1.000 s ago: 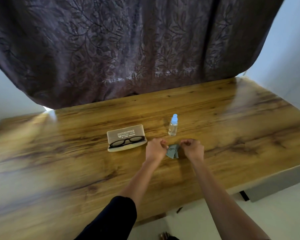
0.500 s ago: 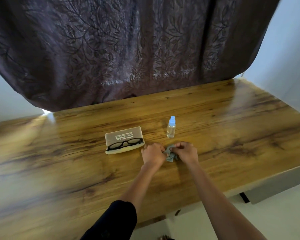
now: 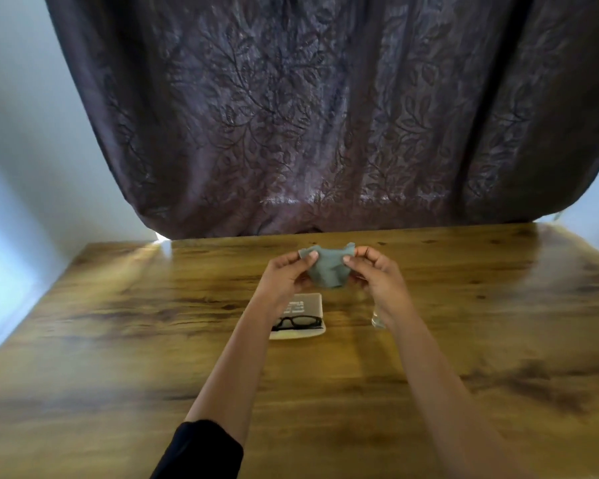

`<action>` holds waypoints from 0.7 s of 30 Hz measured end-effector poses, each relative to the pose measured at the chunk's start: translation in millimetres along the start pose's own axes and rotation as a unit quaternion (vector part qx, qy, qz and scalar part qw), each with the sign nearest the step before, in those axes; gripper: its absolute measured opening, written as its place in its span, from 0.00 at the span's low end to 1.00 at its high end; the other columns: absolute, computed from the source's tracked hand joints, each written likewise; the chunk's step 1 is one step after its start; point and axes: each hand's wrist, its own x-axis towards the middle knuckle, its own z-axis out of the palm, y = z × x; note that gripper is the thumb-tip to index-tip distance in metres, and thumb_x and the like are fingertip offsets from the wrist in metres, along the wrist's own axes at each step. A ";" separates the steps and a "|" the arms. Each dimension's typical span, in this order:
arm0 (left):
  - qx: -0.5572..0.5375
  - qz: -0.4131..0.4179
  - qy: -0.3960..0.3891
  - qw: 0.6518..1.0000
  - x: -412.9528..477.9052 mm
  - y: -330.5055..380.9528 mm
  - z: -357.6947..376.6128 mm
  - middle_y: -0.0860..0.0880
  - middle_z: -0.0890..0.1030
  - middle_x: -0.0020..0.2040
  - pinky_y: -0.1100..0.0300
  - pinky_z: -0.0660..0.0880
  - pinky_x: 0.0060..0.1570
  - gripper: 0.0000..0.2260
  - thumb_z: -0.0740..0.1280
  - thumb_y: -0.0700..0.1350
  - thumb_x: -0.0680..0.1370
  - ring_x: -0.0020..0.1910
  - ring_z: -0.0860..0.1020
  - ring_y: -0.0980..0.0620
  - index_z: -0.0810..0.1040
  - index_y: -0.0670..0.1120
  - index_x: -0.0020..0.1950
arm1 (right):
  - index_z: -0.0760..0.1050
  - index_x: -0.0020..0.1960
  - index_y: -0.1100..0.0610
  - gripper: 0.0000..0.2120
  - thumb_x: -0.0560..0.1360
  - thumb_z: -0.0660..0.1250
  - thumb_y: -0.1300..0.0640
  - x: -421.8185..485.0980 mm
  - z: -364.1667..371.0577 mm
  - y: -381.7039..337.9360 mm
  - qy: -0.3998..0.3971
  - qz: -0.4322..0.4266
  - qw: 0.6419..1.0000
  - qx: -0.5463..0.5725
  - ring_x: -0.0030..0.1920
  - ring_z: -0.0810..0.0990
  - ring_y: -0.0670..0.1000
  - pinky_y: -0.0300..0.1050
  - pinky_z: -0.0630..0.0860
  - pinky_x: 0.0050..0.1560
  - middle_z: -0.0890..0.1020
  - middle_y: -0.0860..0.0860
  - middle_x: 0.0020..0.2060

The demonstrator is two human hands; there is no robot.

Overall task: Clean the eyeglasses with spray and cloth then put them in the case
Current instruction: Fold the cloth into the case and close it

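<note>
A small grey-green cloth [image 3: 327,271] hangs in the air above the table, stretched between my two hands. My left hand [image 3: 284,276] pinches its left top corner and my right hand [image 3: 374,274] pinches its right top corner. Below them, black-framed eyeglasses [image 3: 297,322] lie in the open beige case [image 3: 306,335] on the wooden table [image 3: 118,340]. My left forearm covers the left part of the case and glasses. The spray bottle [image 3: 377,321] stands right of the case, mostly hidden behind my right wrist.
A dark patterned curtain [image 3: 325,115] hangs behind the table's far edge. Pale walls [image 3: 14,150] stand on both sides. The table top stretches wide to the left and right of the case.
Both hands lifted the cloth off the table and raised it, spreading it between them. The view has shifted so that the case and bottle now sit under my forearms.
</note>
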 end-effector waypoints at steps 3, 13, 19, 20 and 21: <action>0.011 0.026 0.012 1.000 0.2 19.2 1.0 0.47 0.82 0.47 0.54 0.79 0.47 0.06 0.64 0.42 0.77 0.47 0.80 0.51 0.80 0.43 0.50 | 0.75 0.42 0.56 0.05 0.74 0.64 0.64 7.3 10.5 -10.2 -0.024 0.013 0.999 0.025 0.38 0.79 0.46 0.36 0.77 0.37 0.81 0.50 0.37; 0.265 0.086 -0.030 0.960 -2.2 68.2 6.8 0.51 0.79 0.36 0.71 0.72 0.31 0.07 0.64 0.42 0.77 0.31 0.76 0.62 0.79 0.42 0.52 | 0.75 0.59 0.53 0.24 0.64 0.69 0.49 25.8 22.0 -37.4 -0.198 0.010 0.979 -0.045 0.54 0.78 0.49 0.46 0.73 0.56 0.81 0.52 0.54; 0.229 0.034 0.014 0.973 2.9 69.8 6.4 0.52 0.80 0.35 0.68 0.75 0.34 0.05 0.68 0.41 0.74 0.34 0.78 0.58 0.78 0.43 0.50 | 0.76 0.45 0.58 0.06 0.70 0.70 0.59 32.7 19.3 -41.7 -0.195 0.060 0.975 -0.091 0.39 0.80 0.46 0.37 0.78 0.38 0.81 0.52 0.40; 0.214 0.025 0.014 0.976 4.0 67.5 5.6 0.50 0.80 0.38 0.67 0.76 0.36 0.06 0.68 0.41 0.74 0.37 0.78 0.56 0.78 0.43 0.50 | 0.75 0.43 0.58 0.05 0.70 0.70 0.60 33.3 18.0 -41.4 -0.190 0.061 0.976 -0.084 0.37 0.80 0.45 0.36 0.79 0.37 0.81 0.52 0.38; 0.202 0.021 0.011 0.979 3.7 65.8 5.9 0.49 0.80 0.40 0.64 0.75 0.39 0.06 0.68 0.41 0.74 0.39 0.77 0.54 0.78 0.43 0.51 | 0.75 0.42 0.58 0.04 0.70 0.70 0.60 34.4 16.2 -40.4 -0.187 0.058 0.977 -0.080 0.37 0.80 0.45 0.35 0.78 0.37 0.81 0.52 0.38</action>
